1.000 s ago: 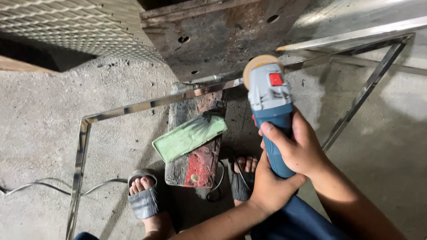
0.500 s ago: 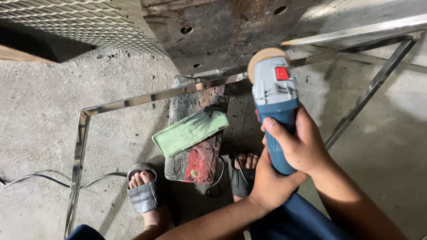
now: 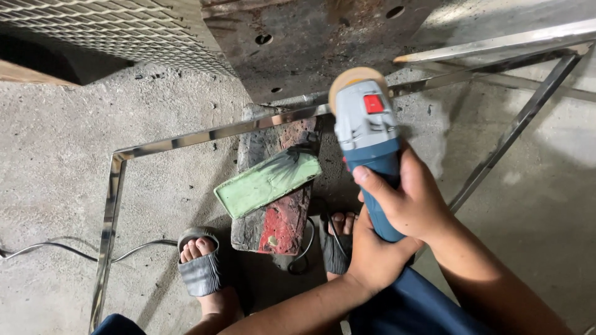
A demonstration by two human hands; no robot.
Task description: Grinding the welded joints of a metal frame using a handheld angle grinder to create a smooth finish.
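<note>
Head view, looking straight down: both hands clamped on a blue and grey angle grinder (image 3: 371,142). Right hand (image 3: 413,201) wrapped round the blue body from the right, thumb laid across the front; left hand (image 3: 372,257) cupped beneath at the tail end, apparently to steady the weight. Hands close together, one above the other on the same grip, fingers fully closed. Red switch facing up on the grey head, a tan buffing wheel (image 3: 351,80) at the nose, set against or just over the polished steel frame (image 3: 186,138); contact itself too fine to tell. Tool pointed away from the body, probably to keep the wheel on the top rail and clear of the feet.

Below the rail, a worn red and grey block (image 3: 279,217) propping the frame off the ground, with a green bar of polishing compound (image 3: 267,183) lying tilted on top, near enough to reach. Two feet in grey slide sandals (image 3: 200,267), one left of the block, the other just right of it, half hidden under the left hand. A black cord looped beside the block.

Surface: rough grey concrete floor (image 3: 56,161), dusty, with a thin cable (image 3: 49,245) trailing at the left. Above, a rusty steel plate (image 3: 310,37) with drilled holes, and expanded metal mesh (image 3: 112,28) at the upper left. More shiny bars crossing at the right.
</note>
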